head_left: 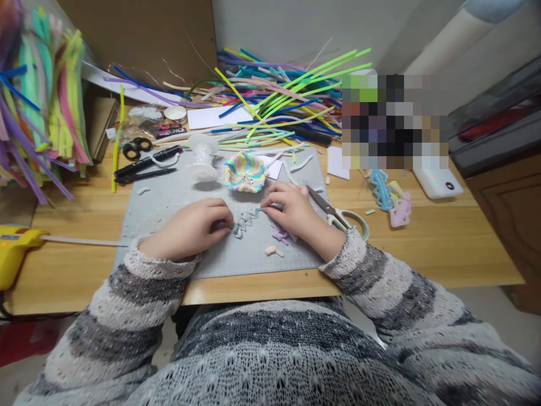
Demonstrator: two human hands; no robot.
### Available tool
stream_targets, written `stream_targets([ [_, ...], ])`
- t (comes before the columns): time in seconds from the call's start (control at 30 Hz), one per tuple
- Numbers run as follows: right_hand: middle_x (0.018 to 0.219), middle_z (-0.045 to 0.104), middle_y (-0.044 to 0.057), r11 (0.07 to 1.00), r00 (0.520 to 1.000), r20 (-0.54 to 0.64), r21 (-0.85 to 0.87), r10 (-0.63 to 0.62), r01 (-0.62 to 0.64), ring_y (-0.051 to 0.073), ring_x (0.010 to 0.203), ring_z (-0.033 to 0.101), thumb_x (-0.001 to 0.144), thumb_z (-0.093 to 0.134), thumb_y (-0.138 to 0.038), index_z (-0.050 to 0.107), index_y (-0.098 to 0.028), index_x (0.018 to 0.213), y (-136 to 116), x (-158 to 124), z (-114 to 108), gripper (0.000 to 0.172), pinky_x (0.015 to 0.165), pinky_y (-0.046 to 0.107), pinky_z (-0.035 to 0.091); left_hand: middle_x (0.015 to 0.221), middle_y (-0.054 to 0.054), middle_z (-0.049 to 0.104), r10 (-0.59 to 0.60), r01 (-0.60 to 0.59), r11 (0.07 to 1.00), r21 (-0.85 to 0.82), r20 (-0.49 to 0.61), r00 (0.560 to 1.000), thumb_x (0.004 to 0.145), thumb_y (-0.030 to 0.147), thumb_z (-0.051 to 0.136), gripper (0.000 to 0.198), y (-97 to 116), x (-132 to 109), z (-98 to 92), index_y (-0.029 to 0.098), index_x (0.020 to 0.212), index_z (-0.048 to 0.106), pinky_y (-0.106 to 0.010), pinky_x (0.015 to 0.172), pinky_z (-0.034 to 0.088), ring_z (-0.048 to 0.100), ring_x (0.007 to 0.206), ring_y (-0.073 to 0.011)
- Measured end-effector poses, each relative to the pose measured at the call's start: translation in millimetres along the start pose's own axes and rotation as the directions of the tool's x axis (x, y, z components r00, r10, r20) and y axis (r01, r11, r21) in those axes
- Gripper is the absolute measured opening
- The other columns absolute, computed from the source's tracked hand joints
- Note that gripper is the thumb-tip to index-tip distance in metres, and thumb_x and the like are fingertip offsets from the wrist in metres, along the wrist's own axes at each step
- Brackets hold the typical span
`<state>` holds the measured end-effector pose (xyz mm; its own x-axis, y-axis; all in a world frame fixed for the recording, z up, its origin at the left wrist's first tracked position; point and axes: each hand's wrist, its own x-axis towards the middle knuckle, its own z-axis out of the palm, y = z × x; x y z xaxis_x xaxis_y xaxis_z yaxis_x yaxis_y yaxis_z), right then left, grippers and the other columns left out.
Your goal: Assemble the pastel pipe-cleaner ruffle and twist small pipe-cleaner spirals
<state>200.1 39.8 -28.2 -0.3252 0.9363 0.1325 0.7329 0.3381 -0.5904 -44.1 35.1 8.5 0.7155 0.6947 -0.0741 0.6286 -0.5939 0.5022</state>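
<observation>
A zigzag piece of thin grey-blue wire [248,217] stretches between my two hands, low over the grey cutting mat [169,197]. My left hand [203,225] pinches its left end, fingers curled together. At the right end, my right hand [287,207] holds the light-blue tip between thumb and fingers. Just behind them sits a round pastel striped piece [245,172]. A purple pipe-cleaner piece [279,232] lies under my right hand, and a cream bent piece [274,251] lies nearer the mat's front edge.
Scissors [338,215] lie beside my right wrist. A spool [202,160] and black pens [146,163] are behind my left hand. A yellow glue gun [17,248] is far left. Pipe cleaners [279,101] pile along the back; blue and pink zigzag pieces [380,189] lie right.
</observation>
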Motion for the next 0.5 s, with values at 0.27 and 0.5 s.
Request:
stream_targets([
  [0.27,0.103,0.067,0.001,1.0,1.0,0.009,-0.021,-0.012,0.013,0.022,0.104,0.057,0.083,0.068,-0.025,0.07,-0.026,0.079,-2.2,-1.3,-1.6,0.004,0.085,0.038,0.022,0.088,-0.005,0.059,0.023,-0.02,0.997,0.073,-0.036,0.999,0.087,0.018,0.051,0.012,2.0,2.6,1.9,0.018,0.087,0.063,-0.031,0.074,0.046,0.056,0.084,-0.0183],
  [0.5,0.105,0.068,0.002,0.999,1.0,-0.01,0.052,-0.014,0.015,0.023,0.106,0.059,0.085,0.066,-0.025,0.071,-0.027,0.091,-2.3,-4.2,-5.9,0.008,0.091,0.041,0.026,0.09,-0.005,0.059,0.021,-0.018,0.997,0.07,-0.046,0.999,0.088,0.018,0.05,0.013,0.3,0.7,1.1,0.017,0.09,0.063,-0.032,0.076,0.046,0.056,0.086,-0.0184],
])
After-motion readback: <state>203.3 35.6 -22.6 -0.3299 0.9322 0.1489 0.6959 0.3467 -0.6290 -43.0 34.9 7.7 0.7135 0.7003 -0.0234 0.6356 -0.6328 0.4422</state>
